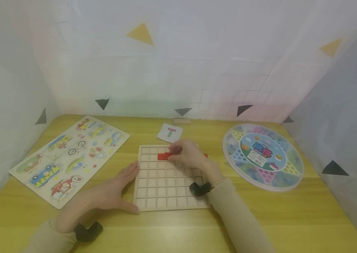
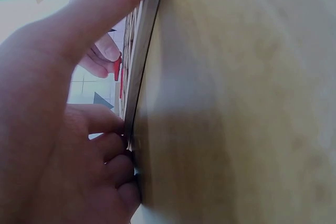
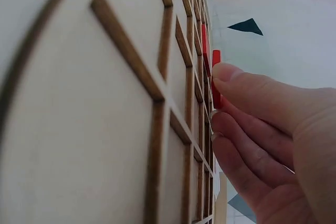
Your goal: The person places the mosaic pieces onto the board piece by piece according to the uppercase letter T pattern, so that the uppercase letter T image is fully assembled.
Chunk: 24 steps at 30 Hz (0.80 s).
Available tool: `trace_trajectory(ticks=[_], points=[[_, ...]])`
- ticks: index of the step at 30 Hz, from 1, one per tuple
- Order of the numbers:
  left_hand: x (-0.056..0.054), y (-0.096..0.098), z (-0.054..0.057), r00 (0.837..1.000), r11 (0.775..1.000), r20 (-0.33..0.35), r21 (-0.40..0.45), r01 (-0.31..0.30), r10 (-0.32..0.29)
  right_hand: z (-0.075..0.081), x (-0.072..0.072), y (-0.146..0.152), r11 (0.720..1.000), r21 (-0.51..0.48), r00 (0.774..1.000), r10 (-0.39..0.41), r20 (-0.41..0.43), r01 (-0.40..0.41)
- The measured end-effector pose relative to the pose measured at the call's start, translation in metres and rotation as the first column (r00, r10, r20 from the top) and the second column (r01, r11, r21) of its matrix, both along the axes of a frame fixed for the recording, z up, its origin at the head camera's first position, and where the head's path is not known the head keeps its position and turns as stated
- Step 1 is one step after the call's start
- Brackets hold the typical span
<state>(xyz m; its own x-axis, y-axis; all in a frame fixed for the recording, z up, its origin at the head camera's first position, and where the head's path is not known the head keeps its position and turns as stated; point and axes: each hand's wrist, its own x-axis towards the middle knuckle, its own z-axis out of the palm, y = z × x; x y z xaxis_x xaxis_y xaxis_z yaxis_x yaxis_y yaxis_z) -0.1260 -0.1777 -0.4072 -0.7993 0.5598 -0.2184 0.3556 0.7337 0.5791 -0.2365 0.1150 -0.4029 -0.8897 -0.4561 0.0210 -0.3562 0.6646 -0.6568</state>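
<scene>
A square wooden grid board lies on the table, with a red tile in one of its upper cells. My right hand is over the upper part of the board and pinches another red tile between thumb and fingers, just off the grid. Some red also shows at the board's right side, partly covered by that hand. Along the board's left edge rests my left hand, fingers reaching up the side and thumb at the near corner. A small card with a red and green T pattern lies behind the board.
To the left lies a wooden picture puzzle of vehicles. A round board-game case lies to the right. A small wooden block sits at the back, by a pale cloth wall.
</scene>
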Motion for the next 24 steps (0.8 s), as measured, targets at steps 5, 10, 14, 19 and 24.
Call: trace_trajectory(ticks=[5, 10, 14, 19, 24], points=[[0.0002, -0.0003, 0.0007, 1.000, 1.000, 0.002, 0.003, 0.002, -0.002, -0.0002, -0.0001, 0.0026, 1.000, 0.006, 1.000, 0.009, -0.005, -0.008], [-0.0003, -0.0003, 0.0002, 1.000, 1.000, 0.000, -0.001, 0.000, 0.000, 0.0015, 0.0009, 0.0043, 1.000, 0.014, 1.000, 0.025, -0.008, -0.025], [-0.0009, -0.0001, 0.0001, 1.000, 1.000, 0.001, -0.007, -0.004, 0.004, 0.0011, 0.0008, 0.0046, 0.999, 0.014, 0.999, 0.032, -0.013, -0.032], [-0.0017, 0.0000, -0.0015, 1.000, 1.000, 0.000, -0.007, -0.007, 0.007, -0.0007, -0.0002, 0.0050, 0.999, 0.011, 0.998, 0.043, -0.041, -0.043], [-0.0015, 0.0001, -0.0024, 1.000, 1.000, -0.001, -0.008, -0.009, 0.009, -0.0018, -0.0007, 0.0049, 0.999, 0.005, 0.997, 0.045, -0.060, -0.044]])
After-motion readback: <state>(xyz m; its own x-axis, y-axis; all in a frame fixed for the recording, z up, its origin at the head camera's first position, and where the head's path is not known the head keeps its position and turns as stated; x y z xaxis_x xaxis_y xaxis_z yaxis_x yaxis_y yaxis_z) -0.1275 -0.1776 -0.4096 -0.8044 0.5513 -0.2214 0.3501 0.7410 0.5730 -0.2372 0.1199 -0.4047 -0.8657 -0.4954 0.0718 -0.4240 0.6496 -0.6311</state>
